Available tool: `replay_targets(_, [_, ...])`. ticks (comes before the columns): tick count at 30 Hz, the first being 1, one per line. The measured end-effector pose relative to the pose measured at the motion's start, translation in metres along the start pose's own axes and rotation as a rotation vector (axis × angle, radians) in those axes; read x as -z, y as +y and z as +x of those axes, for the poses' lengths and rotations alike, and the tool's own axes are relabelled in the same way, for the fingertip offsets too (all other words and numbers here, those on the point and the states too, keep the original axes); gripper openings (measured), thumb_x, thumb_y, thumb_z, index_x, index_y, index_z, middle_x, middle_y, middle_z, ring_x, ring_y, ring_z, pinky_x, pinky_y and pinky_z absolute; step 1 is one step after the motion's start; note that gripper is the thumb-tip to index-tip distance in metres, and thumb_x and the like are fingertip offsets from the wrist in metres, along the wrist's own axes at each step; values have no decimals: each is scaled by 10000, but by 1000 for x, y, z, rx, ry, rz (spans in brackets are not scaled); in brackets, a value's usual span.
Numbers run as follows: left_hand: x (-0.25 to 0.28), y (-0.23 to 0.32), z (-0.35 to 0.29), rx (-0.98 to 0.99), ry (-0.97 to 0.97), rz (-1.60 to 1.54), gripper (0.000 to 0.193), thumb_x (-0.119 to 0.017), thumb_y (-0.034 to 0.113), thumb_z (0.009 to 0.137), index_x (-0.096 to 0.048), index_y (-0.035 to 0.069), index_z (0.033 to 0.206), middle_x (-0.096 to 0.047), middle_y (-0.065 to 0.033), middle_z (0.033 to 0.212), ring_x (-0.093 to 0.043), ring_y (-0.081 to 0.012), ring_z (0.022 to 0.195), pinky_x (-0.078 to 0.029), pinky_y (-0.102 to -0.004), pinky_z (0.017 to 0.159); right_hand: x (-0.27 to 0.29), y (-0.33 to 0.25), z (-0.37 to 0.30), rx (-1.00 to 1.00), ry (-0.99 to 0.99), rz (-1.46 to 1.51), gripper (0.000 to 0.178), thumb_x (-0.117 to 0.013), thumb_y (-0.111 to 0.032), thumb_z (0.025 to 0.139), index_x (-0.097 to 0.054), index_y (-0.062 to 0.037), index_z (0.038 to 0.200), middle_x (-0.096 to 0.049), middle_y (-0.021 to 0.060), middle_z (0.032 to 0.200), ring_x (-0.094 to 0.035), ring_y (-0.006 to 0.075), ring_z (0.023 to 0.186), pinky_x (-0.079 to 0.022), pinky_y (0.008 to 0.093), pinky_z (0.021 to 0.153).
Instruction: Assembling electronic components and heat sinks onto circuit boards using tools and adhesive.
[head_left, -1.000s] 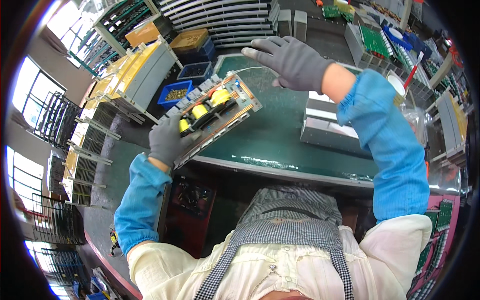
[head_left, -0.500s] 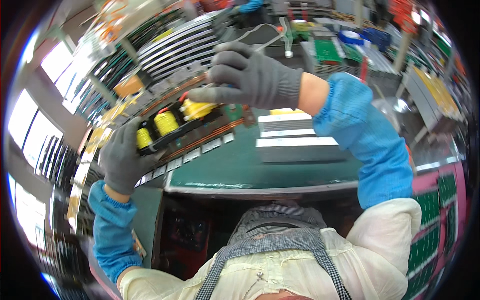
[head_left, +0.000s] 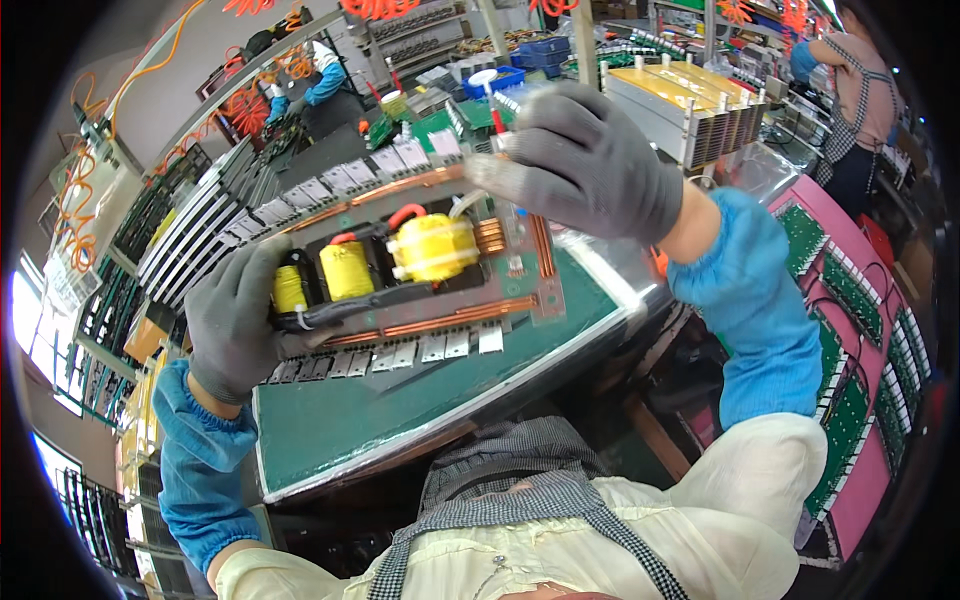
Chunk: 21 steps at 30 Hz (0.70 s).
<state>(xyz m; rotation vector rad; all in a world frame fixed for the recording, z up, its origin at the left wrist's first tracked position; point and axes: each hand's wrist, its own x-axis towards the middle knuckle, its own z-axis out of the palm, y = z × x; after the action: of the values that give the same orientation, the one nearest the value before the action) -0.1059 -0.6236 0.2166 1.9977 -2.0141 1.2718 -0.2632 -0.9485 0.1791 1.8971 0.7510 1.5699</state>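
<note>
A long circuit board [head_left: 522, 262] with copper strips and rows of metal tabs lies tilted over the green work surface [head_left: 430, 392]. On it sit several coils, among them a yellow-wrapped coil [head_left: 347, 270] and a larger yellow coil [head_left: 436, 247] bound with white bands. My left hand [head_left: 236, 315] is closed round the left end of the coil assembly, by a small yellow coil [head_left: 289, 288]. Above the right part of the board, my right hand [head_left: 590, 160] has curled fingers. Its fingertips meet a pale cable tie [head_left: 464, 204] running up from the larger coil; the exact grip is blurred.
To the right, a pink surface [head_left: 792, 384] holds several green circuit boards. Beyond my right hand stands a yellow-topped finned stack [head_left: 685, 92]. A co-worker [head_left: 858, 95] stands at far right, another person [head_left: 318, 85] at back left. Orange coiled hoses [head_left: 245, 110] hang overhead.
The view has swung to the right, bringing the board's right end and the pink surface more into sight. My right hand has moved right, away from the coils; my left hand keeps its hold.
</note>
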Motion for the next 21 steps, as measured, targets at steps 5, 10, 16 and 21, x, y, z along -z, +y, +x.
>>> replay_targets(5, [-19, 9, 34, -84, -15, -90, 805, -833, 524, 607, -592, -28, 1142, -670, -163, 950, -685, -323, 825, -566, -385, 694, 12, -17, -25, -148, 30, 13, 366, -647, -190, 815, -602, -197, 1179, -556, -32, 918, -563, 164, 920, -487, 333, 850])
replay_targets(10, [-22, 4, 46, -77, -37, -213, 822, -820, 583, 611, -609, -26, 1121, -658, -172, 883, -672, -338, 771, -548, -390, 675, 6, -10, -53, -221, 104, 138, 360, -680, -178, 805, -603, -163, 1157, -652, -5, 960, -631, 192, 875, -490, 380, 867])
replay_targets(16, [-5, -17, 50, 79, -155, -481, 732, -845, 504, 666, -626, -15, 1133, -667, -190, 912, -679, -308, 814, -529, -364, 720, -12, -14, -48, -260, 185, 168, 383, -725, -153, 763, -634, -109, 1132, -678, 56, 1055, -646, 259, 1000, -503, 418, 856])
replay_targets(21, [-29, -51, 44, 278, -420, -1027, 747, -772, 560, 763, -611, -41, 1176, -661, -74, 911, -631, -192, 759, -510, -298, 736, -40, -22, -42, -627, 381, 690, 303, -744, -130, 807, -662, -54, 1089, -693, 103, 1020, -656, 237, 948, -512, 351, 828])
